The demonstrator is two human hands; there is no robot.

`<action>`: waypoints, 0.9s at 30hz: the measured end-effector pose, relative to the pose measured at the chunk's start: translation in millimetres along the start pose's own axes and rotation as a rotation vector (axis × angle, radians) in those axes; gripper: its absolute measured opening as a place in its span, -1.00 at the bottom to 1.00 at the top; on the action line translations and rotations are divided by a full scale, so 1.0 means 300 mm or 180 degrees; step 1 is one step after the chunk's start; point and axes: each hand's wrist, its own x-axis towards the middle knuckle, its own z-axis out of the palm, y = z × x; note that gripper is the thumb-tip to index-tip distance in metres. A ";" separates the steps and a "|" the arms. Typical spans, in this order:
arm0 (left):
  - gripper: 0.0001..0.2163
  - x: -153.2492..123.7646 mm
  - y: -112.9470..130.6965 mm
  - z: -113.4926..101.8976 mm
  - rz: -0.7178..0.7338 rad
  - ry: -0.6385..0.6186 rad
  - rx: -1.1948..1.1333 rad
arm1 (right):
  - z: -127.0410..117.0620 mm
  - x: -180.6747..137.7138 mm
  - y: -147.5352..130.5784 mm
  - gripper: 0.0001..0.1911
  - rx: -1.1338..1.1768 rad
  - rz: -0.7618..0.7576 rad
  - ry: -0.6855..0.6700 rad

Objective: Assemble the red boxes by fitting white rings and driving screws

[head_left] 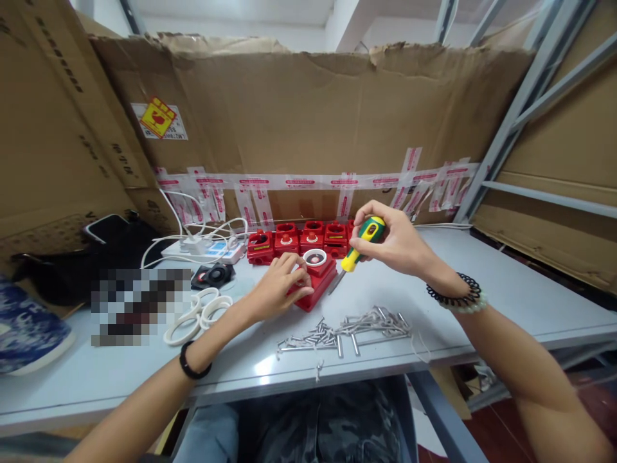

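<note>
On a table [482, 283], red boxes [308, 244] line the back, apparently parked aside. A spread of screws and rods [339, 341] lies near the front edge, likely for easy reach. A partly open left hand [282, 286] curls its fingers against a single red box [315, 289] mid-table, seemingly steadying it; the right hand [398, 245] wraps around a screwdriver [365, 243], shaft angled down beside it.

A pale, glossy counter [511, 289] spans the view, a bright patch of light [265, 366] reflected near its front edge. Behind it stands a cardboard sheet [313, 109] (its top torn and ragged), crossed low by tape [369, 181]. More cardboard [43, 128] rises at left. A grey metal frame [507, 125] slants at right; reddish floor [491, 427] shows below, white wall [241, 29] above.
</note>
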 end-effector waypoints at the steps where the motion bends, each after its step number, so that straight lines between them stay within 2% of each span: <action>1: -0.85 0.004 0.001 0.008 -0.0015 0.0024 0.0132 | 0.003 -0.002 0.020 -0.75 0.0107 0.0049 0.0060; 6: -0.85 0.016 0.023 0.005 0.0004 0.0150 0.0873 | 0.020 0.006 0.090 -0.74 0.0484 0.0145 0.0377; 9: -0.85 0.004 0.051 -0.025 0.0141 0.0217 0.0709 | 0.018 0.007 0.109 -0.73 0.0631 0.0108 0.0585; 13: -0.83 -0.024 0.092 -0.038 0.0471 -0.0255 0.0123 | 0.012 0.006 0.124 -0.72 0.0659 0.0207 0.0721; 16: -0.80 -0.032 0.114 -0.025 0.0551 -0.0646 0.0114 | 0.015 0.008 0.134 -0.73 0.0662 0.0224 0.0713; 19: -0.76 -0.028 0.121 -0.028 0.0557 -0.0770 0.0130 | 0.020 0.009 0.139 -0.73 0.0662 0.0222 0.0674; 21: -0.77 -0.024 0.110 -0.045 0.0461 -0.0595 0.0069 | 0.021 0.011 0.137 -0.73 0.0642 0.0205 0.0685; 24: -0.79 -0.027 0.062 -0.075 0.0020 -0.0170 -0.0086 | 0.026 0.021 0.119 -0.76 0.0569 0.0125 0.0825; 26: -0.57 -0.037 0.014 -0.082 -0.0317 -0.0197 -0.0252 | 0.039 0.037 0.096 -0.79 0.0399 -0.0023 0.0956; 27: -0.42 -0.043 -0.011 -0.079 -0.0452 -0.0334 -0.0365 | 0.050 0.049 0.081 -0.80 0.0287 -0.0131 0.1005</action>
